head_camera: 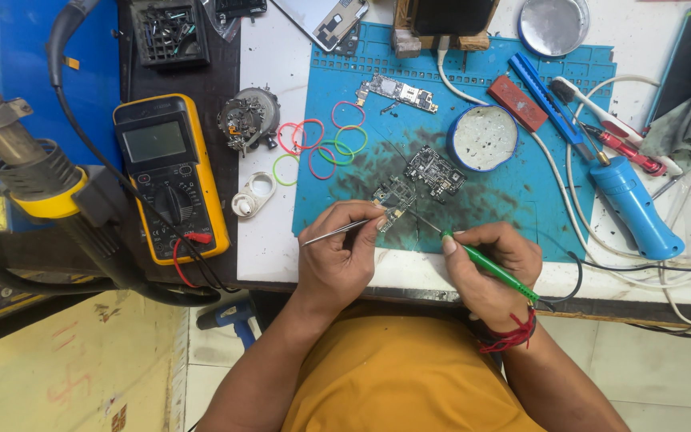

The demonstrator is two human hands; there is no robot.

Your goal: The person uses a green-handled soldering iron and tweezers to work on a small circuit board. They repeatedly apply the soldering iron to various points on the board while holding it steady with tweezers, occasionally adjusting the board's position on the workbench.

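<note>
A small circuit board [394, 197] is located near the front edge of the blue mat [521, 200]. Tweezers [334, 232] are gripped in the left hand [339, 256], tips at the board. A green-handled soldering iron [485, 266] is held closed-fisted in the right hand [491, 260], its tip beside the board.

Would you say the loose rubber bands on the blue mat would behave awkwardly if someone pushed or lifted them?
The rubber bands look thin and floppy, so they would probably deform rather than slide neatly. They overlap, so several may drag along together. They seem very light, and the blue mat likely grips them.
</note>
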